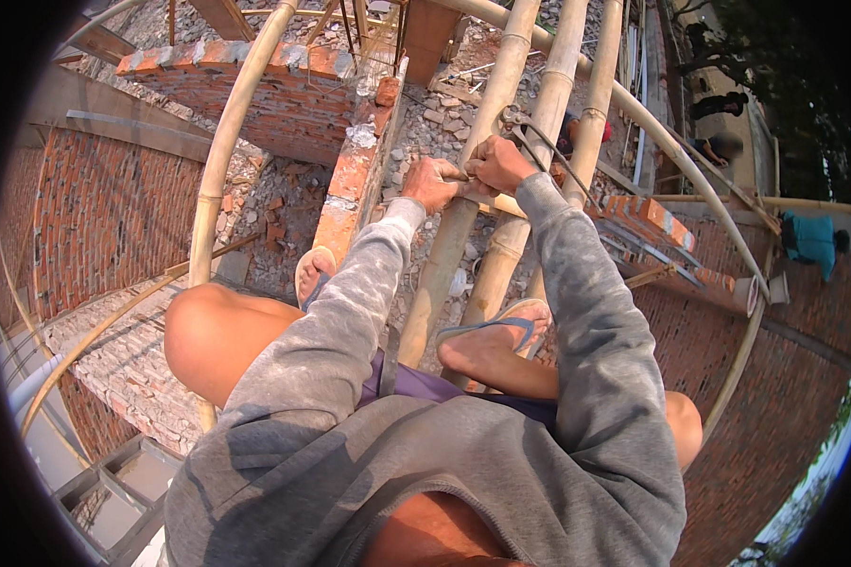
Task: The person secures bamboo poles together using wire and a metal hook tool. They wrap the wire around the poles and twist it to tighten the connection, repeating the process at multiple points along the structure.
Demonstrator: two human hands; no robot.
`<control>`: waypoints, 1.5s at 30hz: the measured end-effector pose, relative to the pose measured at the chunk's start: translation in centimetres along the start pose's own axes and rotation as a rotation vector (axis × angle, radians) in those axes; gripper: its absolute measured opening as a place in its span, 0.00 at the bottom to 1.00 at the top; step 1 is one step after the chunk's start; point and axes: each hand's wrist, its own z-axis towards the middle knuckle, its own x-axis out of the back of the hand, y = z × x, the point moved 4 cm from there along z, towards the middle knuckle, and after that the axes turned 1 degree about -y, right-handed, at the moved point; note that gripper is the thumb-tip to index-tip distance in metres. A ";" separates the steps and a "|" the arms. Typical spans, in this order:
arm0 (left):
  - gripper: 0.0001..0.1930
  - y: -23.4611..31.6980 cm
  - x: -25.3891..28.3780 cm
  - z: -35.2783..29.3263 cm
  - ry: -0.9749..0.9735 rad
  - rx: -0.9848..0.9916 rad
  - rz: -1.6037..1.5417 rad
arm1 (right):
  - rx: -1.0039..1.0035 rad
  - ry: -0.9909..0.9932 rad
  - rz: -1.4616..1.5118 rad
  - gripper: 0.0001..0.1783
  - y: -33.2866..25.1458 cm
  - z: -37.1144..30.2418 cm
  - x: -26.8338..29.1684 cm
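My left hand point(430, 182) is closed in a pinch just above a bamboo pole point(454, 246). Beside it, almost touching, my right hand point(499, 165) is also closed, its fingertips meeting the left's over the pole. Whatever the fingers pinch is too small or hidden to make out. A short crosswise bamboo piece point(508, 205) shows just below the hands. To the right of my right hand lies a dark metal tool with two long handles point(569, 172), like pincers, across the bamboo poles. My sandalled feet rest on a brick wall point(338, 219) and on the bamboo.
Curved bamboo poles rise at left point(219, 161) and right point(690, 165). Brick rubble point(444, 113) lies far below. A brick ledge point(648, 219) stands right of the poles. A person in teal point(811, 244) is at the far right, another person point(723, 148) farther up.
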 end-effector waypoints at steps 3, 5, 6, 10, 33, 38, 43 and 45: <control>0.20 -0.7 -0.3 0.4 -0.025 0.042 -0.063 | 0.308 0.242 -0.427 0.17 -1.5 -0.7 1.2; 0.20 -1.2 -0.5 0.8 -0.044 0.091 -0.087 | 0.405 0.246 -0.322 0.15 -1.8 -1.2 1.4; 0.19 -1.5 -0.6 0.9 -0.061 0.118 -0.102 | 0.475 0.243 -0.288 0.15 -2.0 -1.6 1.4; 0.17 -2.7 -1.1 1.6 -0.089 0.180 -0.177 | 0.682 0.235 -0.907 0.10 -2.2 -4.1 0.9; 0.48 -4.0 1.5 -0.1 -0.047 0.128 -0.684 | 0.212 0.330 -0.269 0.40 2.8 -5.4 7.4; 0.75 -6.6 -1.1 -5.4 0.046 0.412 -1.162 | 0.160 0.442 -0.825 0.39 5.8 -6.4 9.0; 0.76 -4.1 -5.0 -5.5 0.255 0.486 -1.286 | 0.121 0.407 -0.541 0.36 8.6 -5.0 10.4; 0.71 -3.5 -4.7 -4.7 0.362 0.600 -1.271 | 0.214 0.331 -0.630 0.26 8.5 -4.5 10.7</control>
